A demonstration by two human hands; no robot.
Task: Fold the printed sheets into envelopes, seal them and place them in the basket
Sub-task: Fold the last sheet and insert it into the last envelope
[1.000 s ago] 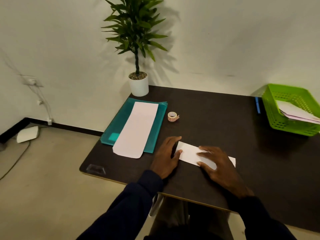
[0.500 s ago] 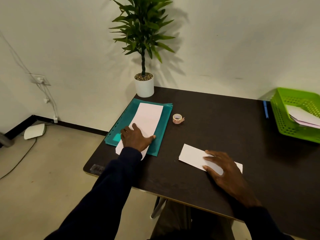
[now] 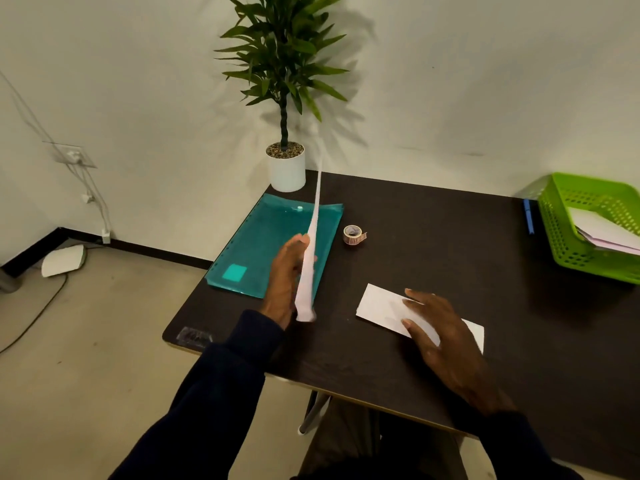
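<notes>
Dark table (image 3: 433, 237) carried a teal plastic folder (image 3: 263, 244) just beyond the left hand's fingers (image 3: 298, 242), w/ a white plant pot (image 3: 286, 171) behind it at the far edge. Small tape roll (image 3: 353, 234) sat beyond and to the right of those fingers. Folded white sheet (image 3: 381, 306) lay flat under the right hand's fingers (image 3: 415, 299). Green basket (image 3: 568, 223) (papers inside) and a blue pen (image 3: 527, 216) just beside it sat well beyond the right fingers, far right.

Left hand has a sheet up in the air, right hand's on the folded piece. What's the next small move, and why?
Probably carry the sheet in the left hand over and lay it flat on the bare table beside the folded paper. It hangs edge-on above the teal folder, unfolded, while the right hand rests on the folded paper.
</notes>
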